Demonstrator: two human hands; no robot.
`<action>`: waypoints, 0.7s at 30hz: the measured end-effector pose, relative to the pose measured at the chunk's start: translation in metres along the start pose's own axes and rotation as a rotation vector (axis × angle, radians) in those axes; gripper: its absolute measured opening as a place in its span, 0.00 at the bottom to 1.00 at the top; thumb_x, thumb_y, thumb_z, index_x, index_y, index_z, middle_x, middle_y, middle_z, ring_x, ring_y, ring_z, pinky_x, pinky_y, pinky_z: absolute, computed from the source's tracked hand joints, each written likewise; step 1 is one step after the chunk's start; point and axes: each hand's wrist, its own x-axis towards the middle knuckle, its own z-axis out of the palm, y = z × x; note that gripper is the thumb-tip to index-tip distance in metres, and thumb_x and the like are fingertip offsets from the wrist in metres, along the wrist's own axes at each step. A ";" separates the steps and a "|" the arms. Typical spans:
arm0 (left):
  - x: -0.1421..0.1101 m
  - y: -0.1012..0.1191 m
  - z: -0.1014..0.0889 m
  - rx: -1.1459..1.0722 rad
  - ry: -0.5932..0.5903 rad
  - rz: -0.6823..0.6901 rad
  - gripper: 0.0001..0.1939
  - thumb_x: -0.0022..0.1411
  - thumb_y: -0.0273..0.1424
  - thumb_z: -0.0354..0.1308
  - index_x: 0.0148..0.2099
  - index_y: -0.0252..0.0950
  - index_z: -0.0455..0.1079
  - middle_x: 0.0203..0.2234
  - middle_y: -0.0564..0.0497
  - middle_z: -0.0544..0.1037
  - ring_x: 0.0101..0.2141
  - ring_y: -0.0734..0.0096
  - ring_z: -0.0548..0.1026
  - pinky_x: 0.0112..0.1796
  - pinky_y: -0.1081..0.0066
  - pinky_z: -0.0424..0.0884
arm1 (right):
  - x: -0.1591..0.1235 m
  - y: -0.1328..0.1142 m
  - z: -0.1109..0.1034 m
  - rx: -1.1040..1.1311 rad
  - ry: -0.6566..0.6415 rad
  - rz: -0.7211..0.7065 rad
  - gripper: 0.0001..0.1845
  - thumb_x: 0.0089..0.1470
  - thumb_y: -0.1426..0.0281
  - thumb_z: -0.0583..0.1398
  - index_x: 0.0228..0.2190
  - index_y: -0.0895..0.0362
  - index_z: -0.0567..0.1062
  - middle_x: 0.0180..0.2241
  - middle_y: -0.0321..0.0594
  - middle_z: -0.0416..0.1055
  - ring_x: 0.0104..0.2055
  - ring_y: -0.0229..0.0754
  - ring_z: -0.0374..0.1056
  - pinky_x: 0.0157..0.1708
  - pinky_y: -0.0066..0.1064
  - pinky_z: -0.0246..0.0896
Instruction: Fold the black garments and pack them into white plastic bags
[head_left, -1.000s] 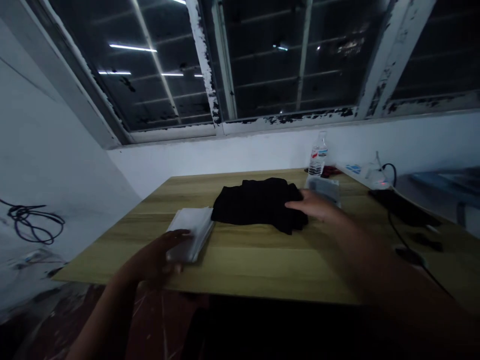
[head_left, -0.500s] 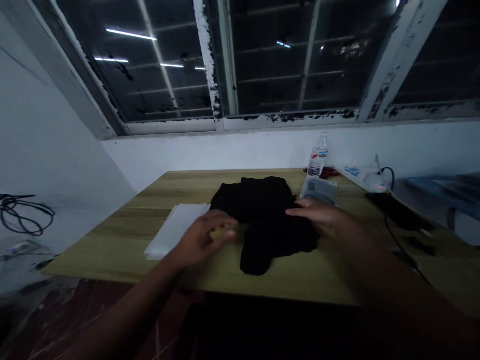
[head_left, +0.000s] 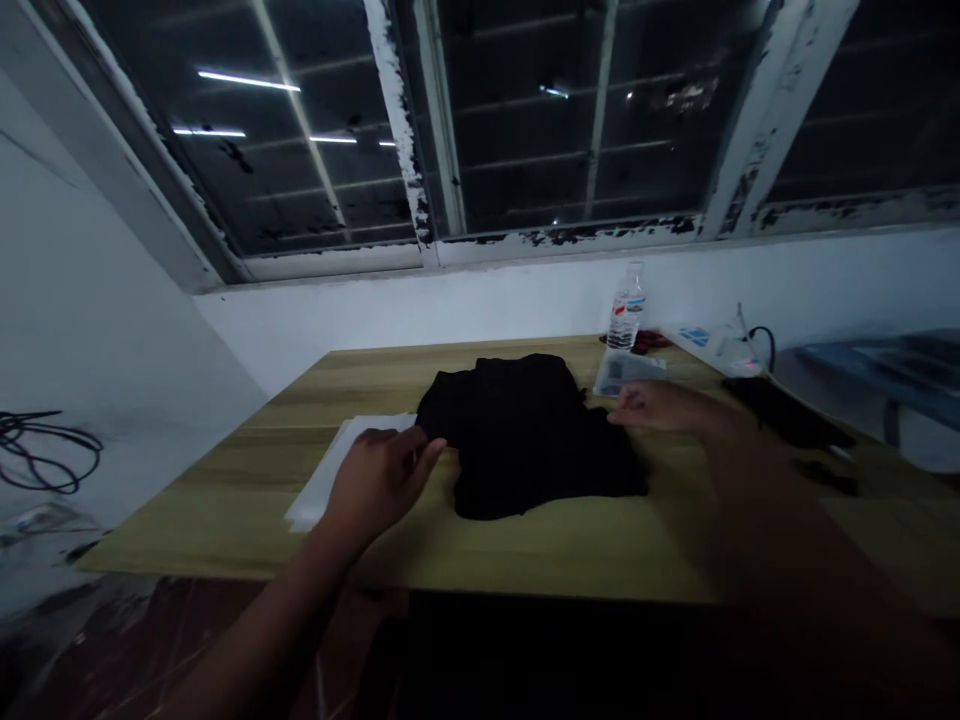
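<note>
Black cloth (head_left: 532,440) lies mostly spread at centre frame on the table (head_left: 225,480), its edges seemingly left to straighten, while your left hand (head_left: 379,478) and right hand (head_left: 660,407), nearly closed, each pinch one side

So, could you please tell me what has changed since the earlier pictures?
The left hand has let go of the white sheets and moved right, to the left edge of the black cloth, which now spreads closer to the near edge of the table. The right hand stays at the cloth's right side; the bottle still stands upright.
</note>
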 end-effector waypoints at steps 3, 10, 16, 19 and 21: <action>-0.007 0.010 -0.008 -0.209 -0.166 0.309 0.16 0.72 0.38 0.56 0.32 0.38 0.72 0.25 0.51 0.77 0.30 0.66 0.75 0.37 0.66 0.68 | -0.018 -0.022 -0.001 -0.202 0.029 -0.023 0.12 0.44 0.68 0.71 0.20 0.54 0.73 0.19 0.38 0.73 0.18 0.37 0.63 0.18 0.31 0.48; -0.017 0.014 0.009 -0.159 -0.529 0.673 0.28 0.62 0.21 0.60 0.63 0.45 0.69 0.61 0.49 0.75 0.58 0.56 0.72 0.55 0.59 0.67 | -0.075 -0.086 0.045 -0.293 -0.261 -0.242 0.10 0.46 0.79 0.63 0.24 0.51 0.77 0.29 0.37 0.77 0.28 0.43 0.71 0.25 0.33 0.55; -0.007 -0.004 0.020 0.187 -0.474 0.518 0.21 0.67 0.20 0.56 0.58 0.43 0.73 0.51 0.49 0.81 0.53 0.58 0.74 0.53 0.60 0.66 | -0.078 -0.089 0.065 -0.570 -0.199 -0.245 0.09 0.54 0.76 0.60 0.37 0.55 0.79 0.41 0.47 0.78 0.43 0.53 0.74 0.38 0.40 0.64; -0.003 -0.011 0.029 0.243 -0.417 0.453 0.13 0.67 0.22 0.58 0.49 0.39 0.77 0.41 0.47 0.81 0.47 0.57 0.75 0.48 0.61 0.68 | -0.074 -0.086 0.064 -0.636 -0.220 -0.219 0.11 0.57 0.78 0.58 0.38 0.55 0.79 0.40 0.46 0.78 0.41 0.52 0.75 0.36 0.39 0.62; -0.002 -0.015 0.031 0.175 -0.387 0.413 0.08 0.66 0.22 0.58 0.41 0.38 0.77 0.37 0.47 0.79 0.43 0.58 0.75 0.46 0.62 0.69 | -0.073 -0.086 0.061 -0.665 -0.209 -0.217 0.12 0.56 0.79 0.57 0.34 0.55 0.79 0.36 0.45 0.78 0.37 0.50 0.74 0.33 0.37 0.59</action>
